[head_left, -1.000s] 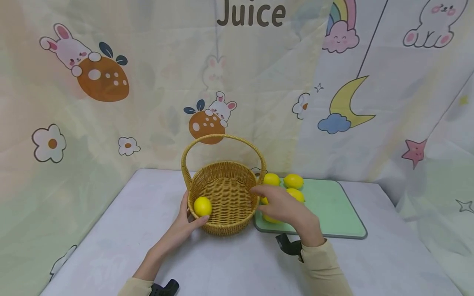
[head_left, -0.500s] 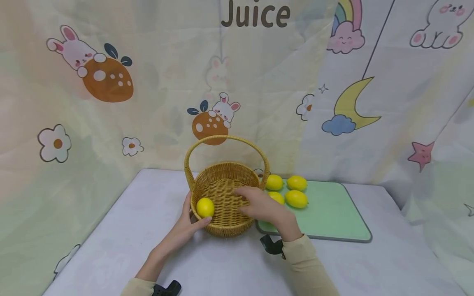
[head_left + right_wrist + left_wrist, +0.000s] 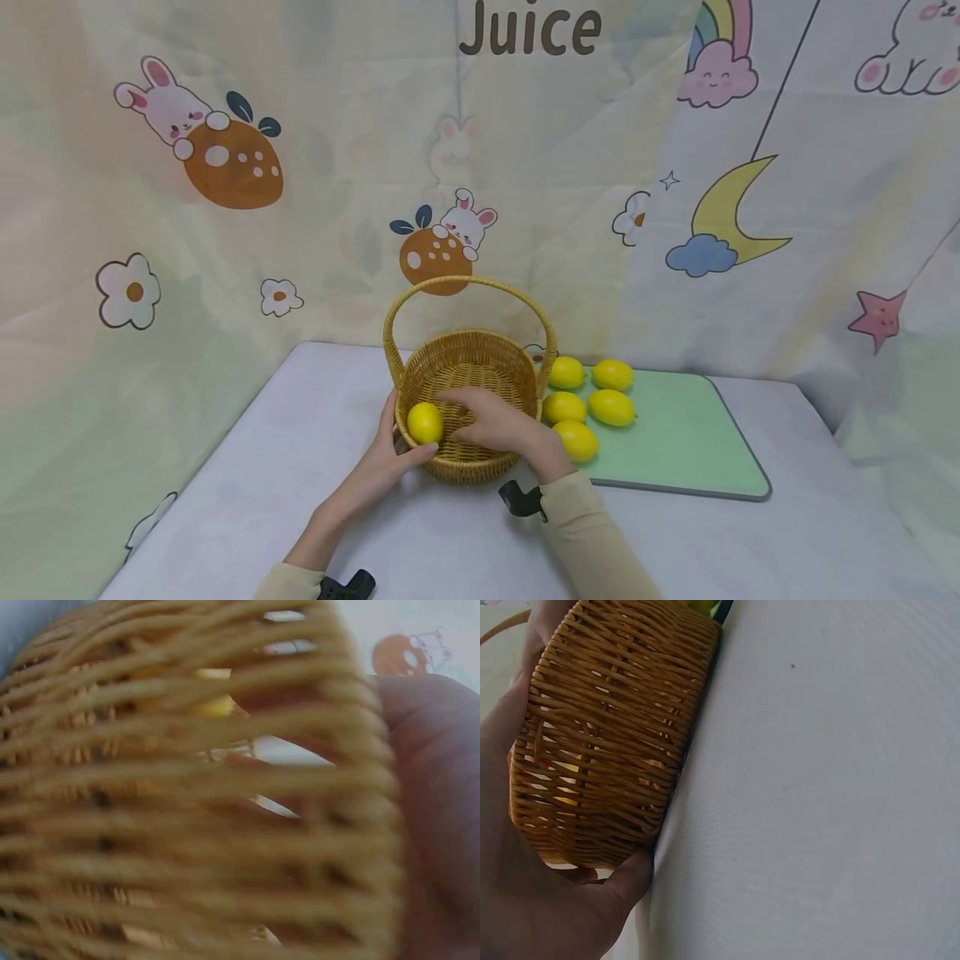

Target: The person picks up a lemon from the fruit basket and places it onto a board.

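Note:
A wicker basket (image 3: 472, 471) with a tall arched handle stands on the table. One lemon (image 3: 425, 423) lies inside it against the left wall. My left hand (image 3: 378, 467) grips the basket at its left side, thumb over the front rim; the left wrist view shows the hand (image 3: 547, 900) around the woven wall. My right hand (image 3: 495, 425) reaches over the right rim into the basket, its fingers apart and close to the lemon, with no contact visible. In the right wrist view, the weave (image 3: 187, 780) blurs across most of the picture and partly hides the fingers.
To the right of the basket lies a green board (image 3: 675, 442) with a grey edge. Several lemons (image 3: 611, 408) sit on its left part. A white cloth covers the table (image 3: 420, 550), and a printed curtain (image 3: 337, 167) hangs behind it.
My right hand has moved left from beside the lemons on the board, over the rim and into the basket. The left hand keeps its hold. The head view has shifted slightly.

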`<action>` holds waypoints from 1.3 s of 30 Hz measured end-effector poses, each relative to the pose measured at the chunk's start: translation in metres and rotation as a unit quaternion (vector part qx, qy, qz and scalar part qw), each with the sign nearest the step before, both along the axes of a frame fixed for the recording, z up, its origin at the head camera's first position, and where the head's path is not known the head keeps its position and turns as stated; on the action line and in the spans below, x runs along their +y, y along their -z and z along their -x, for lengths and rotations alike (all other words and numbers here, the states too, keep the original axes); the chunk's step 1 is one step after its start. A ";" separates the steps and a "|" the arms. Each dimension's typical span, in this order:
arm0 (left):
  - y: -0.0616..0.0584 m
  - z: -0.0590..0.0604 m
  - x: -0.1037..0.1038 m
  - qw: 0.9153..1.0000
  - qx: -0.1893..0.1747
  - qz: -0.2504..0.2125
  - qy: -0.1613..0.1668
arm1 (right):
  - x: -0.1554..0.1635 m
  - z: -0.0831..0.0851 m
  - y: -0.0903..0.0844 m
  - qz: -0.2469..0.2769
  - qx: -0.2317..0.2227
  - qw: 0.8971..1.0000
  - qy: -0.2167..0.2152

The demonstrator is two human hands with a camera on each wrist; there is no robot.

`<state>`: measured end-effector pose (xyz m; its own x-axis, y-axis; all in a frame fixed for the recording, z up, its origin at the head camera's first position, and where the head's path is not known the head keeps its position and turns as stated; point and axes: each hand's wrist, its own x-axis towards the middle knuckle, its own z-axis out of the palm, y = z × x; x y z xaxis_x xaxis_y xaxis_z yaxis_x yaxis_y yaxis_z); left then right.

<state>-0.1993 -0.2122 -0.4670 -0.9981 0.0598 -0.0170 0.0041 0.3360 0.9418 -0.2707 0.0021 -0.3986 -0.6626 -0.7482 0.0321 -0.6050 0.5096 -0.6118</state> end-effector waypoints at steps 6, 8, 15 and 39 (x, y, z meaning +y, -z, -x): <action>0.002 -0.001 0.001 1.000 0.004 -0.002 0.003 | -0.012 0.000 0.008 -0.010 -0.008 1.000 -0.012; 0.002 -0.001 0.001 1.000 0.003 -0.002 0.005 | -0.015 0.001 0.011 -0.021 0.001 1.000 -0.019; 0.002 0.000 0.002 1.000 0.000 -0.001 0.007 | -0.019 0.004 0.017 -0.032 -0.001 0.999 -0.030; 0.003 0.000 -0.001 1.000 0.000 -0.002 0.004 | -0.009 0.001 0.012 -0.053 -0.032 0.998 -0.016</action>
